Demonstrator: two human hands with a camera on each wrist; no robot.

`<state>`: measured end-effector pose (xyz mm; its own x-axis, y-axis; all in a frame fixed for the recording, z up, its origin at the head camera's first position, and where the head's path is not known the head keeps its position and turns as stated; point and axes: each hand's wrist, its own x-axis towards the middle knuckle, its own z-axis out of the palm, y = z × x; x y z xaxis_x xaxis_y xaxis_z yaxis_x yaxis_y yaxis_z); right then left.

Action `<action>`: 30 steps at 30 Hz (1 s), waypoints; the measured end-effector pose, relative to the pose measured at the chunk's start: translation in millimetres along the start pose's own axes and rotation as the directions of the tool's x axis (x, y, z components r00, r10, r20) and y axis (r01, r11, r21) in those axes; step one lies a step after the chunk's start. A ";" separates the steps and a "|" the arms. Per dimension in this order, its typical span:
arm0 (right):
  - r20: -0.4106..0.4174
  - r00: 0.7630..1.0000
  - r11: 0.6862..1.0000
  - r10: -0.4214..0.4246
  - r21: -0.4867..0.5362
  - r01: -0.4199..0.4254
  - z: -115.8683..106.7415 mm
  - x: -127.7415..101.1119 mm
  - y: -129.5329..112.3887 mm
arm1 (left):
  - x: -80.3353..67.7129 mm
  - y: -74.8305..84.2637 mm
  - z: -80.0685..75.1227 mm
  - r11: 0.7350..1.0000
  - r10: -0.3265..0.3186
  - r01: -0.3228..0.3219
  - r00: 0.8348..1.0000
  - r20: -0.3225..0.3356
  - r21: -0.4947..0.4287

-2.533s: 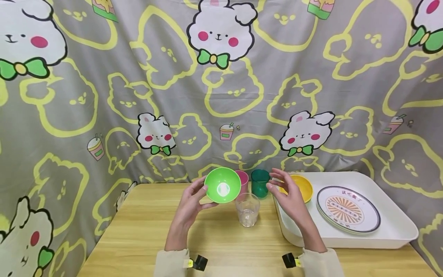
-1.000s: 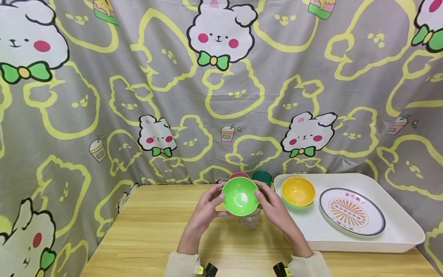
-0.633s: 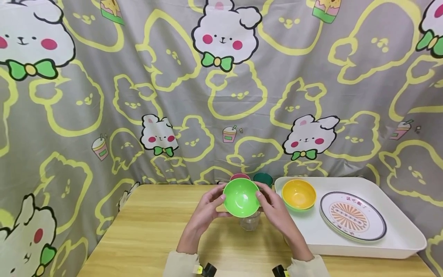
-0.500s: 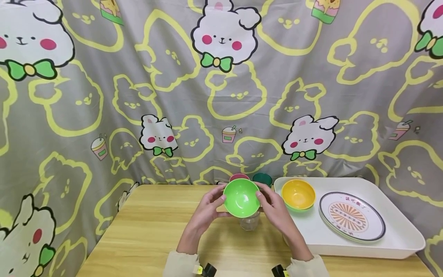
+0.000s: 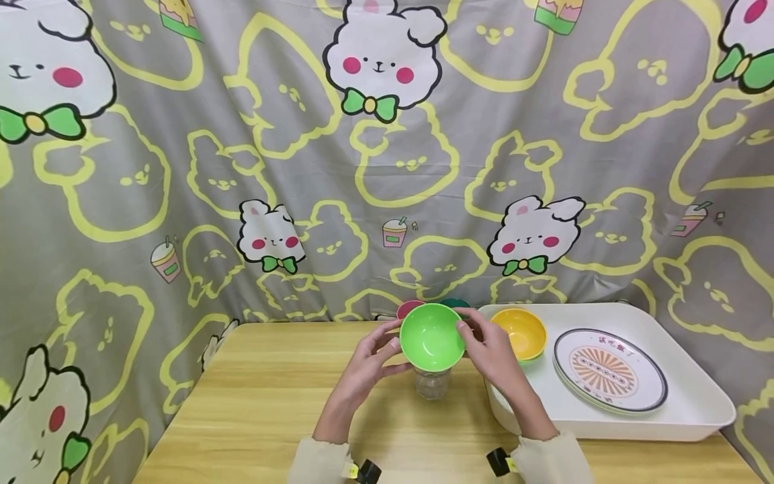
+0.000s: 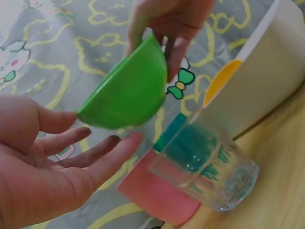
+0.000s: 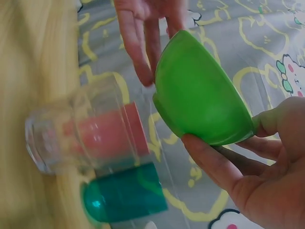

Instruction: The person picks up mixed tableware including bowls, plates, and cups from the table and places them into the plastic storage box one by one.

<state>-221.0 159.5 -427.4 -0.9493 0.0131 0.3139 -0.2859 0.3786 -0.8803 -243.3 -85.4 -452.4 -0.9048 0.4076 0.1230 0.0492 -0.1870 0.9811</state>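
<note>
A green bowl (image 5: 432, 336) is held up above the table, tilted with its inside towards the head camera. My right hand (image 5: 496, 353) pinches its right side, thumb on the rim and fingers underneath, as the right wrist view shows. At the bowl's left side, my left hand (image 5: 363, 366) has its fingers spread and fairly straight; in the left wrist view its thumb (image 6: 59, 120) meets the rim. Below the bowl stands a clear glass (image 5: 431, 386), partly hidden. Behind them are a pink cup (image 5: 410, 309) and a teal cup (image 5: 455, 304), mostly covered in the head view.
On the right, a white tray (image 5: 629, 430) holds a yellow bowl (image 5: 521, 335) sitting in a green one, and a patterned plate (image 5: 605, 370) lying on another. A grey cartoon curtain (image 5: 417, 222) hangs behind the wooden table (image 5: 254, 403).
The left hand first held the bowl alone, then both hands held it. Now the bowl has shifted slightly right and up with the right hand, and the left fingers have loosened.
</note>
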 end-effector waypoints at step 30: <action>-0.018 0.997 0.892 -0.079 -0.448 0.062 -96.0 37.8 30.0 | 9.9 -46.5 26.1 0.897 0.045 -0.012 0.997 -0.065 0.442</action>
<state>-253.0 260.2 -407.8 -0.9213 0.0001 0.3890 -0.2559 0.7530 -0.6062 -243.5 -49.3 -492.9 -0.9272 0.3399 0.1572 0.2417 0.2224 0.9445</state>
